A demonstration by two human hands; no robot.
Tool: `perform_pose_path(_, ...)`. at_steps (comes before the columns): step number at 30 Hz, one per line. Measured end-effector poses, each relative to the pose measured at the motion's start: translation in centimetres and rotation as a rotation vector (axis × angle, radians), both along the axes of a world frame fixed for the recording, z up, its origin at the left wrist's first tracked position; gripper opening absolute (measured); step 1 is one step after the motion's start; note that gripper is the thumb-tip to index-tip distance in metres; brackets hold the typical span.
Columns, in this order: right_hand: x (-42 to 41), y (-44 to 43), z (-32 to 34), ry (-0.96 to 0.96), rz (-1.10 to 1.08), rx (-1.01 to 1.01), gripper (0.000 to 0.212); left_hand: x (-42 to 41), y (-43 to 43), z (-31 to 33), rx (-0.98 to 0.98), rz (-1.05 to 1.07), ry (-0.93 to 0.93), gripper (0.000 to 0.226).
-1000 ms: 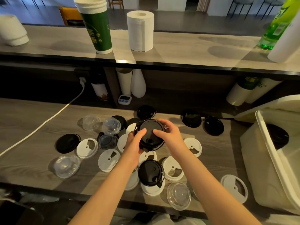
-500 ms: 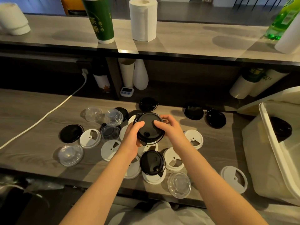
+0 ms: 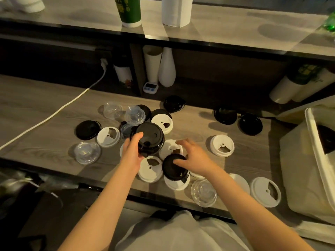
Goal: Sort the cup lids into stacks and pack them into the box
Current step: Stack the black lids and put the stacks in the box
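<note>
the left hand (image 3: 131,151) grasps a black lid stack (image 3: 150,136), which looks like a few lids nested together. the thumb lies curled over the top face, and the other fingers wrap under the near edge, mostly hidden. the stack is lifted off the counter (image 3: 45,142) and tilted toward the camera.

the right hand (image 3: 194,156) is released, its fingers spread and loosely bent and grasping nothing. one fingertip touches the top of a single black lid (image 3: 172,169), which sits on a white lid (image 3: 176,184) near the counter's front edge. just beyond the right fingertips, between the two hands, lies another white lid with a dark opening (image 3: 170,147). just under the left wrist is a further white one (image 3: 150,168).

out past the left fingers are two clear dome lids (image 3: 135,115) and, further to their left, a flat black lid (image 3: 88,129), a white lid with a wedge cutout (image 3: 108,137) and a clear flat lid (image 3: 87,152). well beyond the right fingers lie two black lids at the back (image 3: 225,115). to the right of those fingers sits a lone white lid (image 3: 222,145). nearer the right forearm is a clear lid at the edge (image 3: 204,192).

the box (image 3: 313,153) stands well to the right of the right hand, with something dark inside (image 3: 326,140).
</note>
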State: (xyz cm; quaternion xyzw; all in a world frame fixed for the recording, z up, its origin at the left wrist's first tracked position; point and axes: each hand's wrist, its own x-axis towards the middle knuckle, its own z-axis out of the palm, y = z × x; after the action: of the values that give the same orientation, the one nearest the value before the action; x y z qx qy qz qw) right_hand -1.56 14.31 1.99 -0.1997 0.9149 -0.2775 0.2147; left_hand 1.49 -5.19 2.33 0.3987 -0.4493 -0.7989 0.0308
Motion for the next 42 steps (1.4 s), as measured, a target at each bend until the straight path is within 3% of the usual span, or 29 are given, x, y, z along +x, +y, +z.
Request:
perform_pose_path(3, 1.4, 0.1, -1.8, 0.100, 0.285, 0.224, 0.088, 0.6, -0.6, -0.5, 0.025, 0.053, -0.013, 0.049)
perform_pose_path(7, 2.5, -0.1, -3.5, 0.171, 0.391, 0.322, 0.094, 1.3, -0.9, -1.2, 0.055, 0.055, -0.015, 0.052)
perform_pose_path(12, 2.4, -0.1, -3.9, 0.230, 0.320, 0.211, 0.080, 1.7, -0.7, -1.0, 0.044, 0.045, -0.006, 0.048)
perform_pose_path(18, 1.7, 0.8, -1.2, 0.128, 0.073, -0.081, 0.084, 1.8, 0.2, -0.4, 0.010, 0.024, 0.017, 0.029)
perform_pose_path(25, 0.1, 0.4, 3.3, 0.044, -0.170, -0.511, 0.066, 1.5, 2.9, 0.0, 0.010, -0.126, 0.031, 0.047)
perform_pose_path(29, 0.2, -0.3, 4.2, 0.063, -0.070, -0.469, 0.069, 1.3, 4.7, 1.0, 0.094, -0.242, 0.084, 0.042)
perform_pose_path(36, 0.3, 0.3, 4.6, 0.169, 0.081, -0.279, 0.076, 0.9, 5.4, 1.7, 0.228, -0.286, 0.056, 0.062)
perform_pose_path(42, 0.6, 0.9, 5.3, 0.167, 0.080, -0.333, 0.077, 1.3, 5.8, 1.8, 0.262, -0.352, 0.142, 0.046)
